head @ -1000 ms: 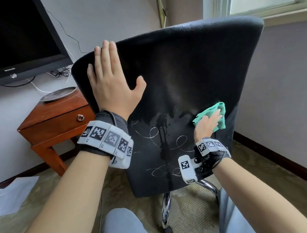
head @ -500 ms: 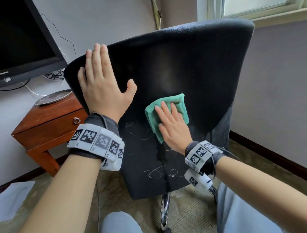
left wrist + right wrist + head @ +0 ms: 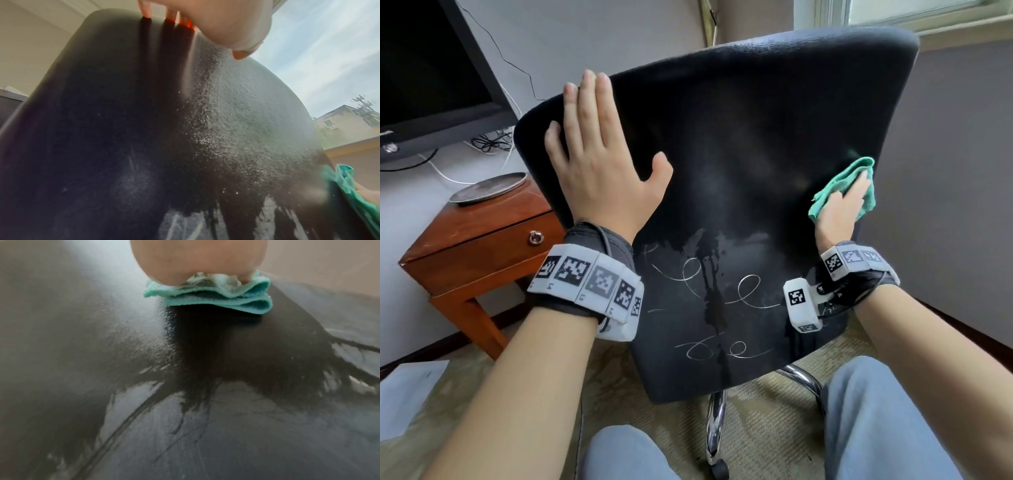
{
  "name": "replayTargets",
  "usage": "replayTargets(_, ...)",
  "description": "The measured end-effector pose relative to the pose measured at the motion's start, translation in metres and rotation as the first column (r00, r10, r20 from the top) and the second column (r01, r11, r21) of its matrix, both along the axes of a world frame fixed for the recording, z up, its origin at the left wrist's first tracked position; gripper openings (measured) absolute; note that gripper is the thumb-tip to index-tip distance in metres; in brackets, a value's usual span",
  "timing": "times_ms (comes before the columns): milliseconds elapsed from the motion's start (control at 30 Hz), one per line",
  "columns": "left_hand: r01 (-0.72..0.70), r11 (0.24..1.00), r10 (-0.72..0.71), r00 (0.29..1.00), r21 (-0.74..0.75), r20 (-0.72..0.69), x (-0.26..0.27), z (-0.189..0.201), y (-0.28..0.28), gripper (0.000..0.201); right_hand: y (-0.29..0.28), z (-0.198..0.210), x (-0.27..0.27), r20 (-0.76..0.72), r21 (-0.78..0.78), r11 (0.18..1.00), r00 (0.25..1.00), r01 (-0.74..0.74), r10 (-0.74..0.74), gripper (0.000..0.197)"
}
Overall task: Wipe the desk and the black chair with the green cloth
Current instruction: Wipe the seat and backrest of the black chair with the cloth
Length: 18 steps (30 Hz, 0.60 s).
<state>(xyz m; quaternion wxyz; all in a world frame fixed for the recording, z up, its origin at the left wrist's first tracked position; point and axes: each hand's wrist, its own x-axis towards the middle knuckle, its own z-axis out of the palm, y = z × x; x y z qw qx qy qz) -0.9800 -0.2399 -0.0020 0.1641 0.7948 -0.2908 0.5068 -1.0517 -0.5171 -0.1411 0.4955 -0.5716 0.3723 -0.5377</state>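
Observation:
The back of the black chair (image 3: 739,164) fills the head view, with wet streaks and white scribbles low on it. My left hand (image 3: 599,164) lies flat on its upper left part, fingers straight and reaching the top edge. My right hand (image 3: 842,205) presses the folded green cloth (image 3: 835,185) against the chair's right edge with flat fingers. In the right wrist view the cloth (image 3: 207,295) is bunched in folds under my palm, on the wet black surface (image 3: 185,386). In the left wrist view the cloth (image 3: 353,194) shows at the lower right.
A wooden side table (image 3: 479,246) with a drawer and a metal plate (image 3: 489,188) stands left of the chair. A dark monitor (image 3: 424,75) with cables is behind it. The chrome chair base (image 3: 717,428) is between my knees. Paper (image 3: 407,390) lies on the carpet.
My right hand swept the green cloth from the right edge to the middle of the chair back and out to the right edge again, a little higher. My left hand stayed flat.

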Motion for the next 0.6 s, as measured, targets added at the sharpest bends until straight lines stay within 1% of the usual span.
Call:
replayTargets(33, 0.0, 1.0, 0.0, 1.0, -0.004, 0.002, 0.0, 0.0, 0.0, 0.082, -0.001, 0.001, 0.001, 0.032, 0.035, 0.999, 0.999, -0.006, 0.005, 0.059)
replayTargets(133, -0.004, 1.0, 0.004, 1.0, -0.007, 0.028, 0.002, 0.0, -0.001, 0.08, -0.012, 0.006, 0.004, 0.1, 0.063, 0.998, 0.995, -0.027, 0.02, 0.064)
replayTargets(233, -0.016, 1.0, 0.016, 0.997, -0.004, 0.079, 0.008, -0.002, 0.0, 0.079, -0.063, -0.01, 0.015, 0.261, 0.083, 0.997, 0.965, 0.004, -0.026, 0.073)
replayTargets(267, -0.019, 1.0, 0.019, 0.995, -0.005, 0.094, 0.01, -0.003, 0.0, 0.079, -0.064, -0.003, 0.009, 0.281, 0.109, 0.994, 0.959, 0.006, -0.036, 0.071)
replayTargets(300, -0.02, 1.0, 0.021, 0.994, -0.01, 0.107, 0.011, -0.004, -0.001, 0.079, -0.062, 0.001, 0.002, 0.299, 0.105, 0.994, 0.954, -0.039, 0.006, 0.066)
replayTargets(333, -0.02, 1.0, 0.022, 0.993, -0.021, 0.115, 0.012, -0.004, -0.003, 0.079, -0.057, 0.005, -0.002, 0.284, 0.084, 0.995, 0.958, -0.057, 0.031, 0.061)
replayTargets(367, -0.02, 0.999, 0.025, 0.993, -0.037, 0.118, 0.012, -0.005, -0.005, 0.08, -0.057, -0.002, -0.004, 0.279, 0.066, 0.993, 0.957, -0.103, 0.081, 0.059)
replayTargets(433, -0.016, 0.997, 0.024, 0.994, -0.078, 0.102, 0.012, -0.007, -0.011, 0.084, -0.066, -0.034, 0.001, 0.264, 0.091, 0.991, 0.962, -0.102, 0.074, 0.067)
replayTargets(500, 0.003, 0.993, 0.006, 0.997, -0.119, 0.075, 0.01, -0.008, -0.017, 0.087, -0.094, -0.087, 0.015, 0.235, 0.18, 0.979, 0.971, -0.094, 0.05, 0.075)
replayTargets(533, 0.013, 0.991, -0.005, 0.998, -0.132, 0.065, 0.01, -0.008, -0.02, 0.088, -0.094, -0.104, 0.019, 0.201, 0.227, 0.971, 0.979, -0.072, 0.026, 0.074)
replayTargets(567, 0.02, 0.99, -0.012, 0.998, -0.139, 0.06, 0.009, -0.008, -0.021, 0.088, -0.091, -0.117, 0.021, 0.152, 0.287, 0.957, 0.988, -0.039, -0.005, 0.07)
replayTargets(600, 0.02, 0.99, -0.012, 0.998, -0.139, 0.057, 0.009, -0.008, -0.023, 0.088, -0.071, -0.115, 0.02, 0.149, 0.344, 0.939, 0.988, -0.012, -0.042, 0.065)
